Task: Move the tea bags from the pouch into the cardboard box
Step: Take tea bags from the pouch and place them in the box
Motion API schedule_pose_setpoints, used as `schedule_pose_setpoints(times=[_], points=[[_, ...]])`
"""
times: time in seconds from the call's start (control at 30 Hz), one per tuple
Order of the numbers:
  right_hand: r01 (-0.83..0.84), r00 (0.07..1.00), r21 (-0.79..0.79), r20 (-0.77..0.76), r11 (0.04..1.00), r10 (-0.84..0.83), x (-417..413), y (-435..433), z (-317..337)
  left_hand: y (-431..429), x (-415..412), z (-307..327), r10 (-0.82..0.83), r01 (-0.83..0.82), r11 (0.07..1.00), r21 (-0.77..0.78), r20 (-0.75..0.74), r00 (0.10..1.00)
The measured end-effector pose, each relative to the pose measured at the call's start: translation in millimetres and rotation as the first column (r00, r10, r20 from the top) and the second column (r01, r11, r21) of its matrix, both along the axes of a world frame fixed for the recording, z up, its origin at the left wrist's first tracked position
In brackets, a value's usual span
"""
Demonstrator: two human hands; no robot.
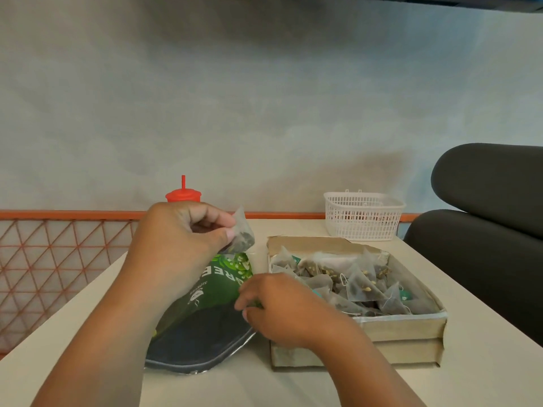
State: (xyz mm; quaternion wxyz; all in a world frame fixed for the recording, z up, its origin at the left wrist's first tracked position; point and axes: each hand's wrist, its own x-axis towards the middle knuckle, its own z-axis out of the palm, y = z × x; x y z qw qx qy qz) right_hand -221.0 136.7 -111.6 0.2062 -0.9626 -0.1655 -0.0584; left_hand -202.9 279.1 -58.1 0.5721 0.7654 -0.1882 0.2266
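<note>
My left hand (176, 239) pinches a tea bag (242, 233) just above the mouth of the pouch (205, 304) lying on the desk (484, 362), while my right hand (282, 309) grips the pouch's edge, I judge to steady it, with the cardboard box (411, 327) just beside for a short carry.

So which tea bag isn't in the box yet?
The tea bag pinched by the left hand, above the pouch; the rest lie in the box.
</note>
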Motion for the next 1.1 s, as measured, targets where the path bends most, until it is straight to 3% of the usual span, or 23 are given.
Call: schedule_pose_setpoints(times=[0.17,0.27,0.33,0.63,0.83,0.93,1.03,1.1], points=[[0.073,0.99,0.285,0.094,0.956,-0.103,-5,-14,19,-5,-1,-2,-0.016,0.014,0.996,0.087,0.026,1.0],[0.039,0.984,0.584,0.121,0.811,-0.134,-8,-17,26,-6,-2,-3,-0.064,0.063,0.991,0.12,0.003,0.998],[-0.006,0.987,0.692,0.121,0.721,-0.108,-11,-17,29,-9,-3,-3,-0.099,0.102,0.985,0.141,-0.029,0.995],[-0.059,0.968,0.731,0.209,0.68,-0.141,-17,-23,40,-13,-6,-5,-0.19,0.204,0.956,0.211,-0.085,0.978],[0.05,0.928,0.702,0.23,0.71,-0.294,-26,-45,50,-10,-3,-7,-0.224,0.247,0.927,0.282,-0.11,0.968],[0.123,0.873,0.702,0.26,0.702,-0.412,-30,-66,54,-4,1,-10,-0.151,0.222,0.834,0.506,-0.177,0.973],[0.218,0.805,0.679,0.281,0.701,-0.523,-33,-92,54,4,10,-18,-0.004,0.24,0.607,0.758,-0.299,0.954],[0.298,0.766,0.647,0.277,0.702,-0.581,-33,-110,50,5,17,-26,0.115,0.26,0.477,0.839,-0.353,0.929]])
